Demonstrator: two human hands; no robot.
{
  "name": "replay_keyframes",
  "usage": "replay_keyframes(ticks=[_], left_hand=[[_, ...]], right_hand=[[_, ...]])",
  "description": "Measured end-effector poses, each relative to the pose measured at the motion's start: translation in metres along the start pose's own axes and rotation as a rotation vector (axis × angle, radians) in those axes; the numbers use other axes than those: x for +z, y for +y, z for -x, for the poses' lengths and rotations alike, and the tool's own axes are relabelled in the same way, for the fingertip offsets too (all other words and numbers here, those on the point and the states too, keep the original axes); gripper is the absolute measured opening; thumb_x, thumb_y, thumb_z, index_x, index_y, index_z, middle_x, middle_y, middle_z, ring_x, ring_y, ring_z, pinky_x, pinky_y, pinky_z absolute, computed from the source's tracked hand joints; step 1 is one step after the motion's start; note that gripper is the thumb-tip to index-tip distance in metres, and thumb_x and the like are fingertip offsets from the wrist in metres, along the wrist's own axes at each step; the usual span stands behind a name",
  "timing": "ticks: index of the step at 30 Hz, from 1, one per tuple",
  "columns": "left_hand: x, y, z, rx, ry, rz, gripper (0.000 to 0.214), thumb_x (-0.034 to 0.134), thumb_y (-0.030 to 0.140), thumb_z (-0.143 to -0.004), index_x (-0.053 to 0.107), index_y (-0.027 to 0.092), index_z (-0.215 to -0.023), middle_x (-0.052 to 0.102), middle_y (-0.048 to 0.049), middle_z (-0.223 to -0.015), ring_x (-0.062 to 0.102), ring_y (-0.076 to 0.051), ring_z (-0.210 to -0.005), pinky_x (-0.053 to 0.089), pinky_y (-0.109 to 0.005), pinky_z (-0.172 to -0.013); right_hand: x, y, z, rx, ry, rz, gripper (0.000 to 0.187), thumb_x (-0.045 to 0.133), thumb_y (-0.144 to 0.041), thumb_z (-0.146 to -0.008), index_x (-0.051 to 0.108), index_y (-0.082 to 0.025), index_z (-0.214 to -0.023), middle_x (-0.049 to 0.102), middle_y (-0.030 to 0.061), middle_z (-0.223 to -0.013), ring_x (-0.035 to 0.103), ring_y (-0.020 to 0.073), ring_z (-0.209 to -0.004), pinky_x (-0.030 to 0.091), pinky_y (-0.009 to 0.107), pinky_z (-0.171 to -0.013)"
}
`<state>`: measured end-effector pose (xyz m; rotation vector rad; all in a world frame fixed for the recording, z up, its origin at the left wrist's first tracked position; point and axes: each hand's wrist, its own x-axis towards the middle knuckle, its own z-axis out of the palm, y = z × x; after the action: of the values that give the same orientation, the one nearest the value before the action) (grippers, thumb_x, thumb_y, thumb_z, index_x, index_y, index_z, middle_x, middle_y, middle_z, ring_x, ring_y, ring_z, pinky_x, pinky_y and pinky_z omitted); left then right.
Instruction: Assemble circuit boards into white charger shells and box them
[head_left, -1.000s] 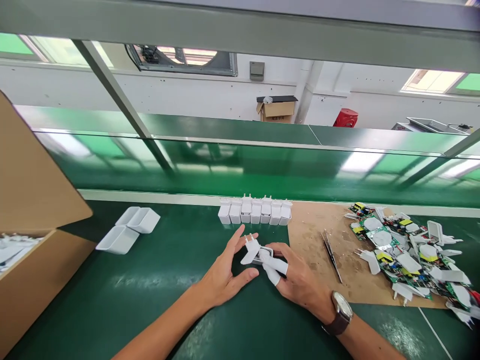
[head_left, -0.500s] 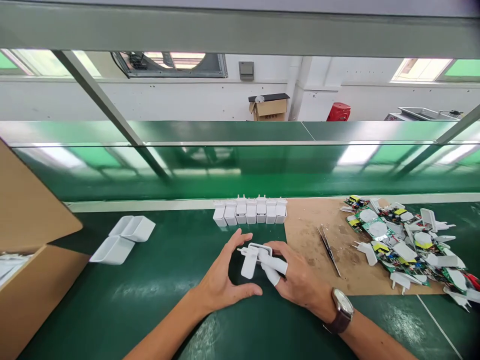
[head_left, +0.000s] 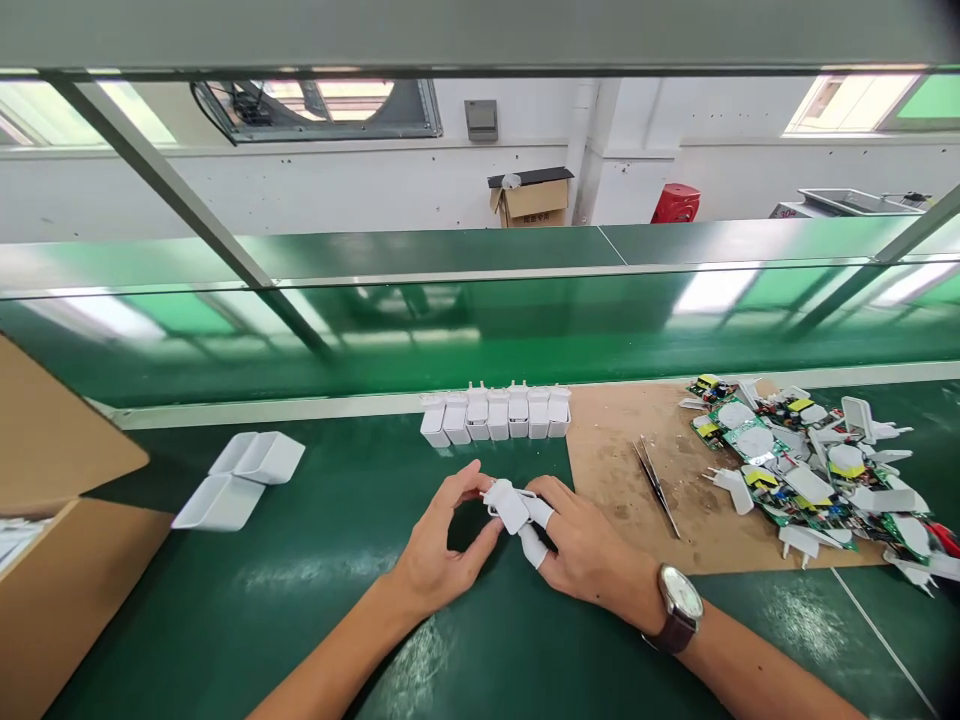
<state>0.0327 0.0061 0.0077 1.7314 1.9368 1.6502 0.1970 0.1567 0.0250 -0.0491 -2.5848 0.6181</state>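
Both my hands meet over the green mat at a white charger plug [head_left: 508,504]. My left hand [head_left: 442,545] pinches its left side between thumb and fingers. My right hand [head_left: 589,552], with white finger cots on two fingers and a watch on the wrist, grips its right side. Just beyond, a row of several white charger housings [head_left: 495,414] stands along the mat's far edge.
A brown board [head_left: 675,520] on the right carries tweezers [head_left: 655,484] and a heap of circuit boards and plug parts [head_left: 817,480]. White empty shells [head_left: 241,476] lie at the left, next to a cardboard box [head_left: 60,540]. A conveyor belt [head_left: 480,330] runs behind.
The left hand went from open fingers beside the plug to a pinch on it. The plug piece turned from upright to lying against the housing between both hands.
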Motion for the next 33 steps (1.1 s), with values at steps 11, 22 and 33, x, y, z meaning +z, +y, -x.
replay_keyframes(ticks=[11, 22, 33], left_hand=[[-0.012, 0.001, -0.007, 0.122, -0.152, -0.114, 0.051, 0.059, 0.018, -0.101, 0.049, 0.028, -0.150, 0.058, -0.0128, -0.131, 0.064, -0.023, -0.117, 0.060, -0.037, -0.100], [-0.006, -0.009, 0.004, -0.094, -0.147, 0.012, 0.090, 0.077, 0.042, -0.091, 0.024, 0.032, -0.163, 0.062, -0.0127, -0.136, 0.069, -0.028, -0.116, 0.062, -0.044, -0.098], [-0.001, -0.011, 0.004, -0.117, -0.169, 0.037, 0.102, 0.084, 0.046, -0.083, 0.021, 0.032, -0.163, 0.058, -0.0155, -0.140, 0.069, -0.029, -0.117, 0.062, -0.047, -0.097]], right_hand=[[0.005, 0.004, 0.007, -0.001, -0.028, -0.027, 0.041, 0.053, -0.013, -0.099, 0.051, -0.021, -0.138, 0.066, 0.0141, -0.129, 0.070, 0.0259, -0.108, 0.064, 0.039, -0.086], [0.005, 0.007, 0.011, 0.039, -0.021, -0.131, 0.047, 0.052, -0.013, -0.097, 0.050, -0.024, -0.143, 0.066, 0.0124, -0.129, 0.069, 0.0253, -0.109, 0.063, 0.038, -0.089], [0.007, 0.000, 0.002, 0.277, 0.043, -0.541, 0.030, 0.054, -0.024, -0.100, 0.064, -0.025, -0.128, 0.066, 0.0114, -0.125, 0.069, 0.0239, -0.102, 0.062, 0.040, -0.087]])
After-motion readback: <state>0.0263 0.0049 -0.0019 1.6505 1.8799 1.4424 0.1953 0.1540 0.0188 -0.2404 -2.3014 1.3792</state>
